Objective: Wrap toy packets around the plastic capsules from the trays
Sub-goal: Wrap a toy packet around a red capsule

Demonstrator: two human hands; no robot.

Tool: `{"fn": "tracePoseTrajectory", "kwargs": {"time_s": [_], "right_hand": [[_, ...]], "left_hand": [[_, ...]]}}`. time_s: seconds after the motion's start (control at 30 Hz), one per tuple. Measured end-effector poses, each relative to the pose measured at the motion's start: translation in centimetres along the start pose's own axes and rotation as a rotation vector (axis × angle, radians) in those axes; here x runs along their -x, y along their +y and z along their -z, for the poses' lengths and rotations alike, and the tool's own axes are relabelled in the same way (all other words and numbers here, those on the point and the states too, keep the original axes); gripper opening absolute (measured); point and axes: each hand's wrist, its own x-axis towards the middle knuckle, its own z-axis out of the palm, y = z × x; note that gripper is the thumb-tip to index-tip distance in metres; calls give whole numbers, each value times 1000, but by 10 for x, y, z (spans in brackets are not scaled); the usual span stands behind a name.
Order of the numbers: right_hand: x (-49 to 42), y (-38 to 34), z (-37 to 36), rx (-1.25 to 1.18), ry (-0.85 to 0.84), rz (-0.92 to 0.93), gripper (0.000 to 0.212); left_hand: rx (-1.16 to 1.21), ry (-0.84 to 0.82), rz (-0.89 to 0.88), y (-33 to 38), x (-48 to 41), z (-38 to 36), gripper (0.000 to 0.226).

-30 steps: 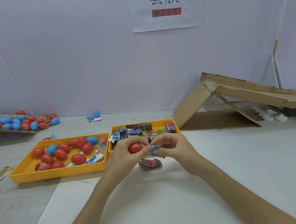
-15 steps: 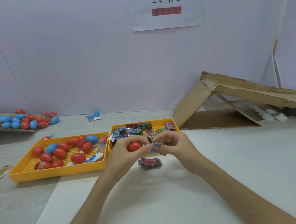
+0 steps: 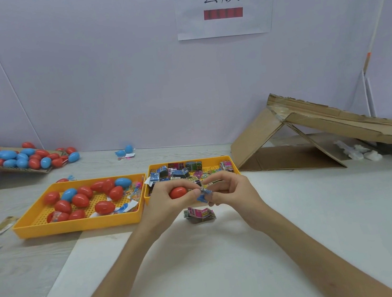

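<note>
My left hand [image 3: 166,202] grips a red plastic capsule [image 3: 177,192] just in front of the packet tray. My right hand [image 3: 230,190] pinches a small blue toy packet [image 3: 204,194] against the capsule's right end. Both hands hover above the white table mat. A pink and black packet [image 3: 200,214] lies on the mat right below them. The left yellow tray [image 3: 75,224] holds several red and blue capsules. The right yellow tray [image 3: 234,168] holds several colourful toy packets, partly hidden by my hands.
A cardboard ramp [image 3: 324,126] stands at the right, with white bits under it. A cardboard sheet [image 3: 8,168] at the far left carries several red and blue capsules. Loose capsules and wrapper scraps [image 3: 2,225] lie on the left of the table.
My right hand's fingers have shifted on the blue packet at the capsule's end. Both hands stay in nearly the same place.
</note>
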Motion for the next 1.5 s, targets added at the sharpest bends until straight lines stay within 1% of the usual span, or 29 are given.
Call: {"fn": "tracePoseTrajectory", "kwargs": {"time_s": [0.1,0.2,0.4,0.5,0.6,0.73,0.83,1.03,1.1,1.23,1.37,1.5], "right_hand": [[-1,2,1,8,49,15,19],[-2,3,1,30,79,27,20],[0,2,-1,39,48,16,8],[0,2,-1,40,59,9,8],[0,1,-2,22,66,17,16],[0,1,-2,22,94,11,16],[0,2,-1,30,96,8,21],[-1,3,0,69,78,-27,16],[-1,2,-1,69,79,-22,16],[-2,1,-1,72,134,-26,11],[-2,0,0,70,204,-15,14],[-1,-1,-1,62,194,31,12]], "left_hand": [[13,6,18,1,0,0,14],[17,9,41,1,1,0,14],[50,11,69,3,1,0,16],[44,-1,83,2,2,0,16],[67,-11,107,2,1,-1,13],[49,-35,137,1,1,-2,8],[29,-56,142,1,1,-3,8],[60,-39,143,-1,1,-2,9],[77,-40,130,-1,1,-1,11],[40,-79,71,-3,1,-1,17],[8,-85,51,-5,0,1,23],[132,-139,79,-3,-2,0,37]]}}
